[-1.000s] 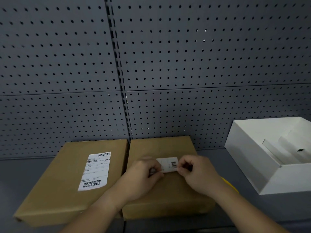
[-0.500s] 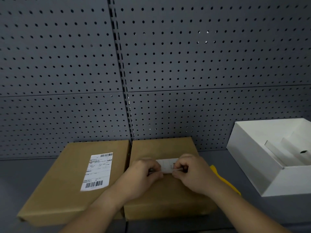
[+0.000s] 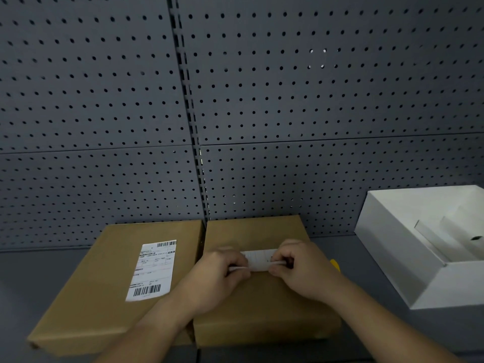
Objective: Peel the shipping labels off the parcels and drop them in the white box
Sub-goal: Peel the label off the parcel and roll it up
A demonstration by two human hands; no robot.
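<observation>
Two flat brown parcels lie side by side on the grey shelf. The left parcel (image 3: 86,297) carries a white shipping label (image 3: 153,269) with barcodes, stuck flat. Over the right parcel (image 3: 262,310), my left hand (image 3: 217,273) and my right hand (image 3: 303,268) pinch the two ends of a folded white peeled label (image 3: 259,260). The label looks doubled over between my fingers, and its ends are hidden by them. The white box (image 3: 387,247) stands open at the right, holding white paper pieces.
A grey pegboard wall (image 3: 262,100) rises right behind the parcels. Something yellow (image 3: 335,264) peeks out behind my right hand, beside the right parcel. Bare grey shelf (image 3: 351,255) lies between the right parcel and the white box.
My hands have drawn closer together and the label between them has folded narrower; its barcode no longer shows. The parcels and white box stay put.
</observation>
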